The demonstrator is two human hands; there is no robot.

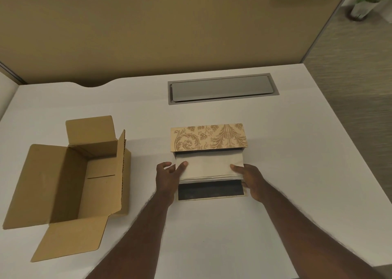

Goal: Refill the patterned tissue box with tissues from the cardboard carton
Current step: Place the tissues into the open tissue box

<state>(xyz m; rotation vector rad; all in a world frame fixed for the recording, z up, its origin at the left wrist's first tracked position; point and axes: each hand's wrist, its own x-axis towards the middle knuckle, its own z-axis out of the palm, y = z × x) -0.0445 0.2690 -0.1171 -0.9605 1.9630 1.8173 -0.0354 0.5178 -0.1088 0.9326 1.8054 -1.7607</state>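
The patterned tissue box [209,137], beige with a leafy gold print, lies on the white desk with its side toward me open and a dark flap [211,190] folded down flat. A stack of white tissues [209,167] sits half inside that opening. My left hand [167,177] grips the stack's left end, thumb on top. My right hand [251,180] grips its right end. The cardboard carton [70,177] stands to the left with its flaps spread; its inside looks bare.
A grey cable-tray lid [221,88] is set into the desk [286,151] behind the tissue box. A tan partition wall [148,28] runs along the back. The desk's right edge drops to carpet, with a potted plant [369,0] far right.
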